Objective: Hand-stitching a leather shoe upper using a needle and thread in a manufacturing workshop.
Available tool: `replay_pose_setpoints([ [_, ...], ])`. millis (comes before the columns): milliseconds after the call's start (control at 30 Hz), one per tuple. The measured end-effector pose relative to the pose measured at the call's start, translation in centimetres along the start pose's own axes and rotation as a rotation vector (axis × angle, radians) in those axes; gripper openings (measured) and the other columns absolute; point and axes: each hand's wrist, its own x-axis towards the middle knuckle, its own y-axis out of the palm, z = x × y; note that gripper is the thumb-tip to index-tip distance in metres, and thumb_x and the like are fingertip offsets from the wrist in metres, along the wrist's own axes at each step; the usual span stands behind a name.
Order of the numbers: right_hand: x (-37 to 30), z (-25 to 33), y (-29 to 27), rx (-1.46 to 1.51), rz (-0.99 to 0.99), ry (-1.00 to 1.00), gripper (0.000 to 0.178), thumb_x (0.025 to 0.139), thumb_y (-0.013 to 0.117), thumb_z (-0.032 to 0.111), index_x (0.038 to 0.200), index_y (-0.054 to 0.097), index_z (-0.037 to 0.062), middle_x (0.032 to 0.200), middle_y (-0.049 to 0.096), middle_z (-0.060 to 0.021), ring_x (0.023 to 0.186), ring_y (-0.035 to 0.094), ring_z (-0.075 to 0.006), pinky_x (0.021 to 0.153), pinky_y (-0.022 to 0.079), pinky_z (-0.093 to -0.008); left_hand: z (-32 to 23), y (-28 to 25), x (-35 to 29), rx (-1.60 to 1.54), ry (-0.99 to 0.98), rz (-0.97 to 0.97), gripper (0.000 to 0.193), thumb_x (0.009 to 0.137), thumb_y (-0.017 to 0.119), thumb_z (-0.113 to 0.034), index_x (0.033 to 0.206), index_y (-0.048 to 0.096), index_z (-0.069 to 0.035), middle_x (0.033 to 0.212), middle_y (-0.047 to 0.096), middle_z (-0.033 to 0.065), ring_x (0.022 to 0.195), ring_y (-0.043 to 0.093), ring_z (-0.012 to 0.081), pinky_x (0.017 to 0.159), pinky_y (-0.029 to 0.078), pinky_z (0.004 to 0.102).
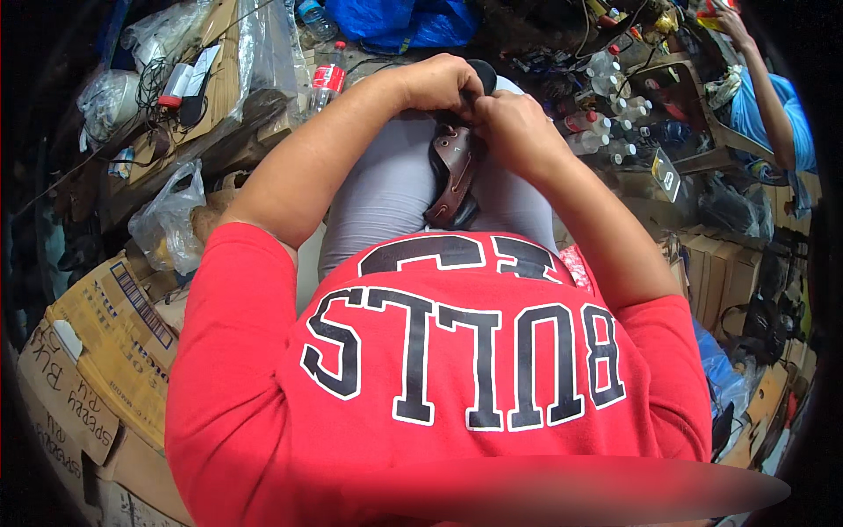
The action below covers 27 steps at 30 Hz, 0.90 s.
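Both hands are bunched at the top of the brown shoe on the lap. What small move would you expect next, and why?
Probably a short pull or press at the far end of the brown shoe. The left hand and right hand meet there, fingers pinched together over something too small to make out, while the shoe lies lengthwise between the thighs. Nothing else is within the hands' grasp, so the work likely stays there.

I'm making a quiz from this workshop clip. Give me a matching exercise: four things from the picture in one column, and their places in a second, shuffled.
Things:
1. brown leather shoe
2. clear plastic bag
3. cardboard boxes
4. cluster of small white bottles

Places:
A. lower left, beside the person's sleeve
B. on the lap, under the left hand and right hand
C. upper right, on the crowded bench
D. left of the left forearm

Pairs: 1-B, 2-D, 3-A, 4-C
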Motion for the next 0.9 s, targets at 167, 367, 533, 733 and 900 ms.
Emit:
replay_pose_setpoints([
  [167, -1.5, -2.3, 0.9, 0.669, -0.053, 0.189, 0.019, 0.077, 0.068, 0.023, 0.087, 0.068, 0.0068, 0.075, 0.060, -0.0120, 0.072, 0.061, -0.0252, 0.069, 0.049, -0.0346, -1.8, 1.1, -2.7, 0.205, 0.026, -0.591, 0.057, 0.058, 0.081, -0.013, 0.111, 0.060, -0.008, 0.109, 0.060, 0.0107, 0.104, 0.055, 0.0269, 0.090, 0.044, 0.0349],
  [367, -3.0, -4.4, 1.3, 0.361, -0.189, 0.126, 0.020, 0.072, 0.071, 0.031, 0.083, 0.068, 0.0135, 0.100, 0.055, -0.0062, 0.102, 0.051, -0.0273, 0.087, 0.037, -0.0411, -3.4, 1.9, -8.5, 0.047, -0.215, -0.320, 0.044, 0.074, 0.071, -0.014, 0.115, 0.057, -0.005, 0.094, 0.064, 0.0141, 0.089, 0.061, 0.0272, 0.081, 0.048, 0.0344],
  [533, -2.9, -7.4, 3.5, 0.366, -0.356, 0.119, 0.017, 0.073, 0.070, 0.024, 0.075, 0.065, 0.0085, 0.099, 0.057, -0.0080, 0.097, 0.053, -0.0272, 0.085, 0.040, -0.0367, -2.7, -3.7, -14.4, 0.140, -0.554, -0.150, 0.026, 0.085, 0.061, -0.025, 0.088, 0.066, 0.001, 0.074, 0.063, 0.0096, 0.068, 0.057, 0.0148, 0.064, 0.046, 0.0313],
  [733, -1.4, -8.8, 4.7, 1.766, -0.772, 0.624, 0.039, 0.094, 0.048, 0.037, 0.089, 0.065, 0.0019, 0.096, 0.063, -0.0095, 0.086, 0.056, -0.0207, 0.083, 0.043, -0.0351, -3.5, -2.7, -12.2, -0.862, -0.276, -0.647, 0.032, 0.093, 0.050, -0.032, 0.080, 0.062, -0.004, 0.080, 0.062, 0.0055, 0.077, 0.054, 0.0112, 0.074, 0.041, 0.0298],
  [900, -3.4, -7.6, 1.9, 2.761, -0.208, 0.212, 0.048, 0.097, 0.037, 0.040, 0.058, 0.033, 0.0132, 0.052, 0.029, 0.0011, 0.048, 0.029, -0.0133, 0.057, 0.031, -0.0296, -2.0, -0.2, -9.4, -1.770, 0.127, -0.649, 0.041, 0.095, 0.045, -0.032, 0.059, 0.035, -0.015, 0.059, 0.038, -0.0008, 0.057, 0.037, 0.0131, 0.068, 0.036, 0.0312],
])
